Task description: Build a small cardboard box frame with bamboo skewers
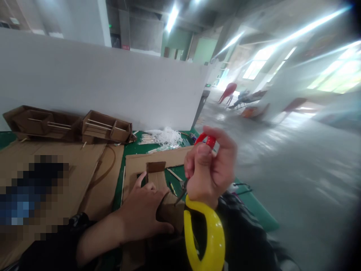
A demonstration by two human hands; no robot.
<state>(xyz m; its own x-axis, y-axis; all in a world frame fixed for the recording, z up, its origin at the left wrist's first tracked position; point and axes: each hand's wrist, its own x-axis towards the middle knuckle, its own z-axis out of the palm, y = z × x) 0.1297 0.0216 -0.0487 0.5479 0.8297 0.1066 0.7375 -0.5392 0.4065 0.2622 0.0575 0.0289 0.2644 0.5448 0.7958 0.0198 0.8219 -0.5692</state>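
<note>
Brace folded cardboard (175, 215) beneath outspread fingers of left hand (141, 210); guide scissors (217, 233), gripped in curled right hand (211, 165), clear of left thumb (166, 227).

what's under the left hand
Brown cardboard shows beyond the fingers and beside the thumb of the left hand. Whatever lies directly beneath the palm is covered, so it can't be seen.

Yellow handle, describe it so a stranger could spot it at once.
Find the white partition and the green table at its foot. At the table's near right side, the right hand holds a red loop; the yellow handle shows just below that wrist. Its large yellow loop differs from the small red one.
</note>
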